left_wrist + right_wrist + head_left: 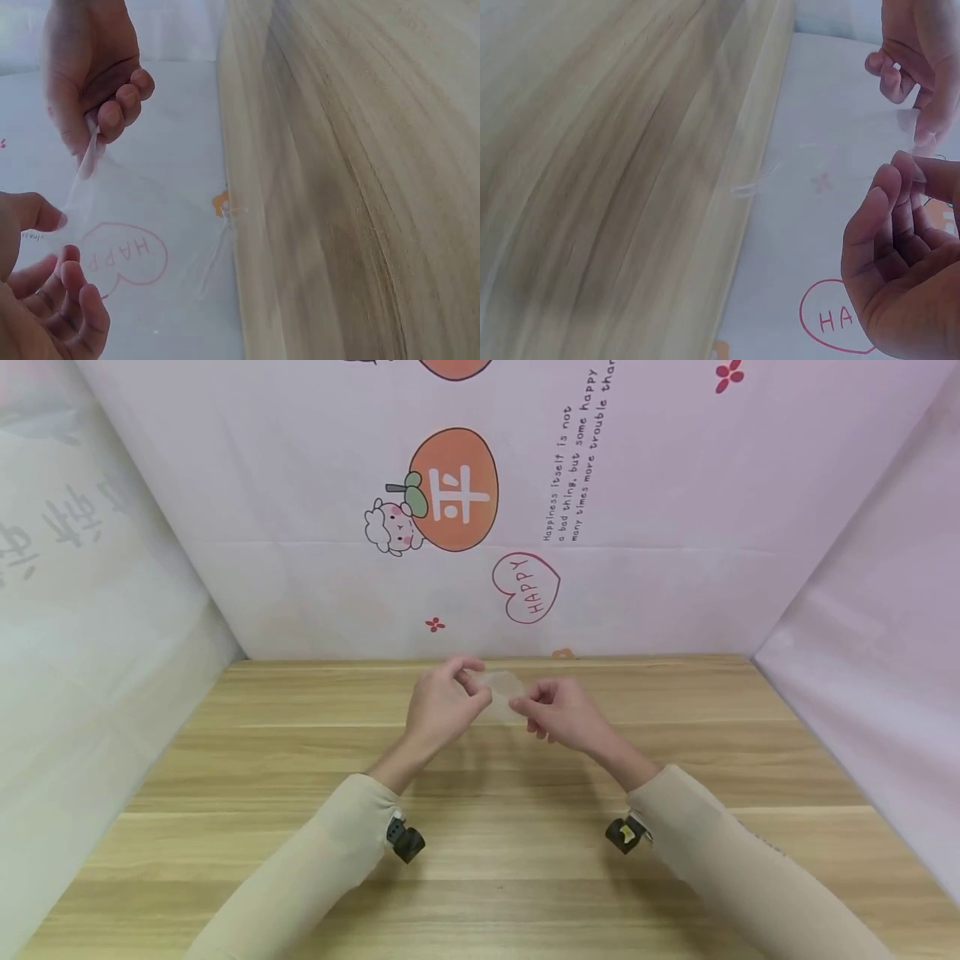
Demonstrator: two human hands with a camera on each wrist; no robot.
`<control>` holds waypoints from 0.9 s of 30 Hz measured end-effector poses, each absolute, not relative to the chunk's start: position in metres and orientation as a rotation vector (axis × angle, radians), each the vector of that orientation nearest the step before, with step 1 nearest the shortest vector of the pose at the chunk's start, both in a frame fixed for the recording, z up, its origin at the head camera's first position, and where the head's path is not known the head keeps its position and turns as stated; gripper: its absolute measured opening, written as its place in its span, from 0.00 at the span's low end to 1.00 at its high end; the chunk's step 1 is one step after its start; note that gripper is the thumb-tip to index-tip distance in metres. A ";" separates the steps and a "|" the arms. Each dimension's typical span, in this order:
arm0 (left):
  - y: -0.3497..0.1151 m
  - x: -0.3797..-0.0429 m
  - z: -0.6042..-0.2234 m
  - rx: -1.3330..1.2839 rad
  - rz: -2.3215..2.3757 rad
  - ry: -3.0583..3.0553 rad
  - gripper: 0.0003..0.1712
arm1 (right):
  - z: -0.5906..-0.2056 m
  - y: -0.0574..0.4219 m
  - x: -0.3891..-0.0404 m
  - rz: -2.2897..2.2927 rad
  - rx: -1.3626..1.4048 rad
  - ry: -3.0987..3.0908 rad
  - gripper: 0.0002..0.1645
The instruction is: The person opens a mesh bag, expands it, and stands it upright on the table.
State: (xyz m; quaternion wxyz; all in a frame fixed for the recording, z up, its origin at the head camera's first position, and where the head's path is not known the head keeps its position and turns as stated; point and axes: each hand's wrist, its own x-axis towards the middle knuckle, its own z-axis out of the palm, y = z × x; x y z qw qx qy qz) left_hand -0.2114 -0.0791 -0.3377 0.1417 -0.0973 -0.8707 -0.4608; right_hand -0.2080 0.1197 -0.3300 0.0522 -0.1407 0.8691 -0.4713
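A thin, see-through plastic bag (501, 693) is stretched between the two hands above the far part of the table. My left hand (446, 703) grips its left side near the top edge, fingers curled. On the other side my right hand (561, 712) pinches the top edge between thumb and fingertips. The bag (142, 217) hangs down in the left wrist view, and the heart print behind shows through it. In the right wrist view the bag (832, 150) is faint, its outline hard to make out.
Beneath the hands lies a wood-grain table (495, 877). A white printed cloth (645, 527) stands as a wall along its far edge, with further cloth walls at left (97, 610) and right (870, 610). Dark wrist cameras sit on both sleeves.
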 end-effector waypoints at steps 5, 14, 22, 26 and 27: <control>-0.081 -0.213 -0.335 -0.310 -1.167 -2.635 0.09 | -0.330 0.123 -0.208 -1.361 -0.483 2.686 0.16; -0.083 -0.211 -0.332 -0.341 -1.091 -2.665 0.02 | -0.332 0.127 -0.212 -1.206 -0.462 2.793 0.19; -0.083 -0.207 -0.329 -0.365 -1.169 -2.714 0.02 | -0.334 0.129 -0.217 -1.141 -0.463 2.858 0.23; -0.081 -0.209 -0.328 -0.361 -1.067 -2.794 0.06 | -0.335 0.128 -0.218 -1.125 -0.464 2.867 0.24; -0.080 -0.210 -0.329 -0.374 -1.035 -2.813 0.07 | -0.335 0.128 -0.218 -1.124 -0.466 2.865 0.24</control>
